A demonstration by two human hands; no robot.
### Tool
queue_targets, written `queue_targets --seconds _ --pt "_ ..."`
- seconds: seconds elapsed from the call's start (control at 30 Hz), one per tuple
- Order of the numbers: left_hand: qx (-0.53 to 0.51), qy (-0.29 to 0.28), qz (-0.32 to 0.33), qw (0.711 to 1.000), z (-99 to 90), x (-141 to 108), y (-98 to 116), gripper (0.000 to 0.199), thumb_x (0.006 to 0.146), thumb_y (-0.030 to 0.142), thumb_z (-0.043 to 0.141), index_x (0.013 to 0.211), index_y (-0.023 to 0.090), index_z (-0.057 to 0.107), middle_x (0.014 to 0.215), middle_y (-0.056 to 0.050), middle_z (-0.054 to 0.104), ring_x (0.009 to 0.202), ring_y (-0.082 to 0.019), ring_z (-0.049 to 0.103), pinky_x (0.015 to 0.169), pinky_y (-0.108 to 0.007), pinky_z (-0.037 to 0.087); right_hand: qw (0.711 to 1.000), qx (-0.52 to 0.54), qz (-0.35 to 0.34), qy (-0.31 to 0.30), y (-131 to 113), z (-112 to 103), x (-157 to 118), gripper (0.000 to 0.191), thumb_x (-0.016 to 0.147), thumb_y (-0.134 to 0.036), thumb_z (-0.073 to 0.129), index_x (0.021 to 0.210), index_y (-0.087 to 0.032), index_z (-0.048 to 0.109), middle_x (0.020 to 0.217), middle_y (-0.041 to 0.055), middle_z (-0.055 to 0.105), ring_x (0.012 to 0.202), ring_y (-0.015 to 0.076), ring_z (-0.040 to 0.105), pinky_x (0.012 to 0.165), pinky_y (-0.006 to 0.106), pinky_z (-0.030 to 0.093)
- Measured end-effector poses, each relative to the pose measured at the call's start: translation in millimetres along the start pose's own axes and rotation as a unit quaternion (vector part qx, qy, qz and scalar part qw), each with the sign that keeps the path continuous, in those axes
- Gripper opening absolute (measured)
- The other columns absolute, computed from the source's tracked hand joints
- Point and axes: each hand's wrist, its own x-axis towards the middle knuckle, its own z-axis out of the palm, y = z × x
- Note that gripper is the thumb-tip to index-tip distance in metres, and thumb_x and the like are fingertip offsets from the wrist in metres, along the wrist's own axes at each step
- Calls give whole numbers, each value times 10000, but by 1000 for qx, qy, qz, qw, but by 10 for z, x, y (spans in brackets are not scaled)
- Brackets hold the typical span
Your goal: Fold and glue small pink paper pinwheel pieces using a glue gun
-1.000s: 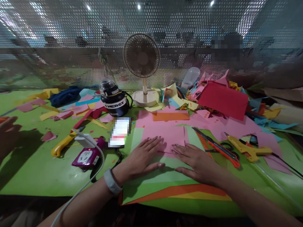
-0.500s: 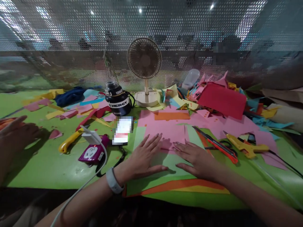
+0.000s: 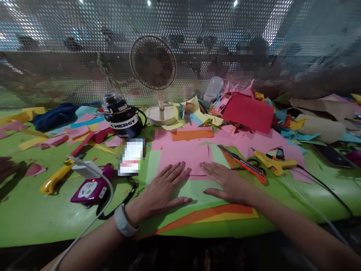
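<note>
My left hand lies flat with its fingers spread, the fingertips on the lower left of a pink paper sheet. On the sheet's lower right rest the fingertips of my right hand, also stretched out flat. Beneath the pink paper is a pale green sheet, with orange paper sticking out along the near edge. A red and black utility knife lies just right of my right hand, partly over black-handled scissors. Neither hand grips anything.
A yellow glue gun with a cord lies at right. At left are a phone, a purple power adapter and a yellow-handled tool. Behind stand a black bottle, a fan and paper scraps. Another person's hand shows far left.
The view has turned right, so everything sits further left in it. Both my hands stay flat on the paper. More of the table's right side shows, with another phone there.
</note>
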Motion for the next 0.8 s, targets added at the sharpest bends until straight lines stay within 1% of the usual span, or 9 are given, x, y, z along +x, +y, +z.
queue_targets --seconds 0.07,0.17,0.4,0.63,0.73,0.8 --pt "1 6 2 1000 9 1 -1 805 902 659 325 1524 213 76 1588 -96 119 1443 -285 164 1167 -449 167 1000 12 -5 0 15 12 -9 694 908 -541 467 1447 -115 371 1498 161 350 1404 266 298 1162 462 250" --pt "4 11 5 1000 21 1 -11 806 900 658 331 1525 224 65 1590 -90 109 1442 -288 169 1166 -450 162 1000 25 -11 3 30 36 -16 695 911 -551 453 1451 -123 364 1507 156 337 1412 263 281 1167 476 236" --pt "7 -2 1 1000 12 3 -12 809 898 662 331 1522 201 101 1586 -111 107 1444 -286 158 1167 -447 159 1000 -12 -18 -6 28 48 -22 682 927 -555 415 1433 -98 388 1503 165 336 1412 263 278 1168 485 231" --pt "10 7 7 1000 25 -3 -10 812 896 669 325 1523 209 92 1586 -107 121 1444 -283 158 1170 -444 154 1000 -6 -30 -6 56 70 -32 704 925 -588 376 1459 -131 339 1503 164 335 1416 265 271 1158 535 211" --pt "7 10 7 1000 22 4 -8 797 897 669 320 1521 217 116 1584 -107 132 1441 -287 172 1164 -451 173 999 -20 -27 -11 80 33 -131 698 924 -589 377 1457 -140 345 1499 150 355 1408 263 294 1145 531 246" --pt "4 12 3 1000 17 8 -3 794 894 674 320 1517 215 145 1580 -110 150 1437 -295 186 1160 -460 185 999 -31 -24 5 75 -47 -193 662 924 -567 406 1419 -127 412 1474 156 406 1384 274 343 1125 519 288"
